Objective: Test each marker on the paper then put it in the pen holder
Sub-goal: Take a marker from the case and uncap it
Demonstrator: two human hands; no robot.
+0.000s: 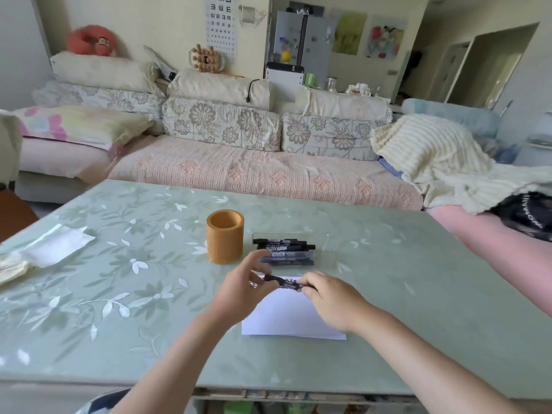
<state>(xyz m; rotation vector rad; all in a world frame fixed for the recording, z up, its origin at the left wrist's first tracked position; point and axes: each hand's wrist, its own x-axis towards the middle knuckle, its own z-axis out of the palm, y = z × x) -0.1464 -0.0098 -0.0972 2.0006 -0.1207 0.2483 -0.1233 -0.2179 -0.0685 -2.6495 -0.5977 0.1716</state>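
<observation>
1. This is a home living room: a long sofa with pink quilted seat covers (263, 174) and floral-print back cushions (222, 124) spans the far side.
2. Cream bolster pillows (221, 85) lie along the sofa's top. A ribbed cream blanket (433, 156) is draped over its right end, and a pastel-patterned pillow (80, 124) lies at its left.
3. A red plush monkey toy (91, 40) sits on the left bolster.
4. A table with a pale green, leaf-patterned cover (119, 279) stands in front of the sofa.
5. A white eye chart (220, 22) and colourful unframed pictures (385, 37) hang on the walls.
6. Behind the sofa stands a grey refrigerator dotted with magnets (298, 40). An open doorway (493, 70) shows at right.
</observation>
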